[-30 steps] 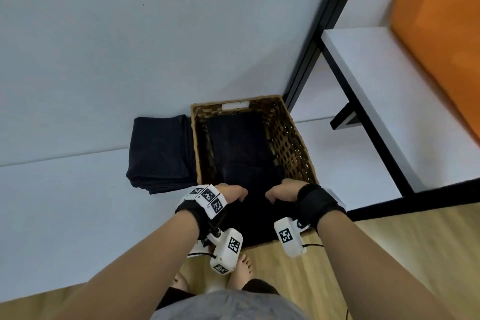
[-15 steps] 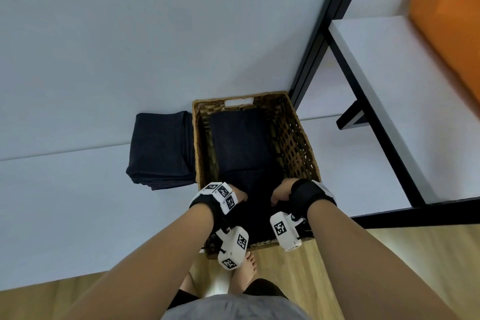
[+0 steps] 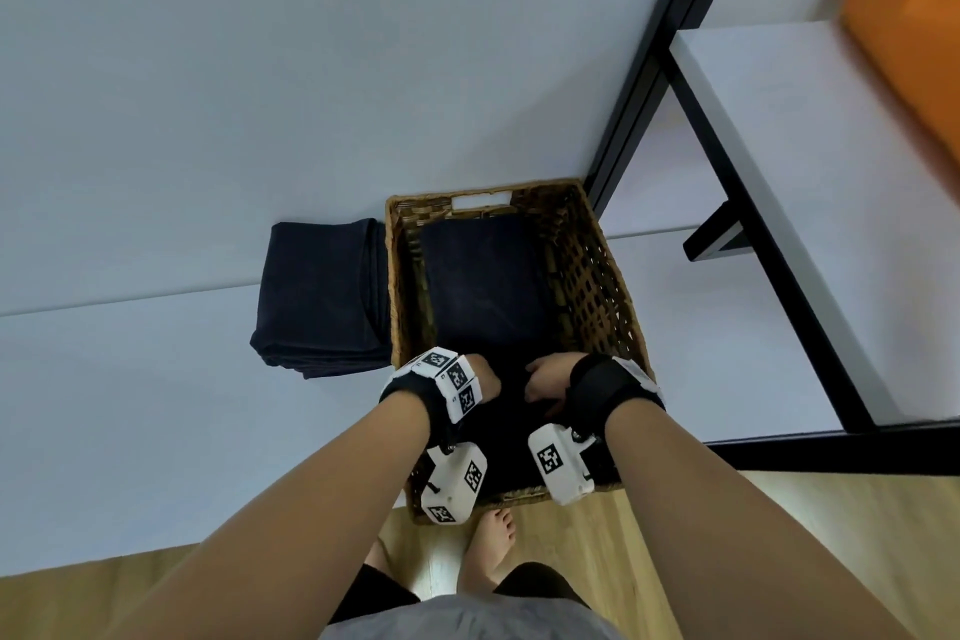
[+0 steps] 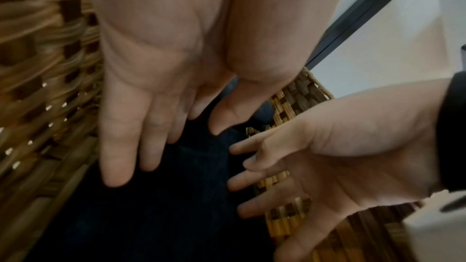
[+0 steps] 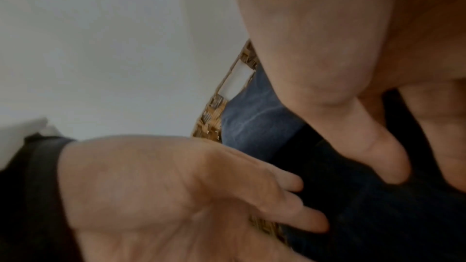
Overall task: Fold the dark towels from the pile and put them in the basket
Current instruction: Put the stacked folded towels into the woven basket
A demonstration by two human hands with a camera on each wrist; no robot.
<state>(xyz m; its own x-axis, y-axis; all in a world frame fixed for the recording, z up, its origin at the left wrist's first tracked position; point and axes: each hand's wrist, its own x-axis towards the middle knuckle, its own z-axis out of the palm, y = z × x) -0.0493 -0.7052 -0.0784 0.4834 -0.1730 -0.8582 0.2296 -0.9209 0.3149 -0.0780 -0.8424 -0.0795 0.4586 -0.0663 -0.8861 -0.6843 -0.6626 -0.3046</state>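
Observation:
A woven basket point(image 3: 597, 276) stands on a white platform, and a folded dark towel point(image 3: 483, 286) lies inside it. A pile of dark towels point(image 3: 322, 296) sits against the basket's left wall. Both hands are inside the basket's near end. My left hand point(image 3: 485, 374) and right hand point(image 3: 545, 377) lie over a dark towel there. In the left wrist view the left hand point(image 4: 156, 146) has straight fingers on the dark cloth point(image 4: 176, 206), and the right hand point(image 4: 252, 166) is spread beside it. Neither hand grips anything.
A black-framed white bench point(image 3: 779, 172) stands to the right of the basket, with an orange cushion point(image 3: 914, 42) on it. A wooden floor point(image 3: 779, 535) and bare feet point(image 3: 493, 535) lie just below the basket's near edge.
Both hands have moved from the basket's near rim down into it with the dark towel. Their fingers have uncurled from the towel and now lie straight.

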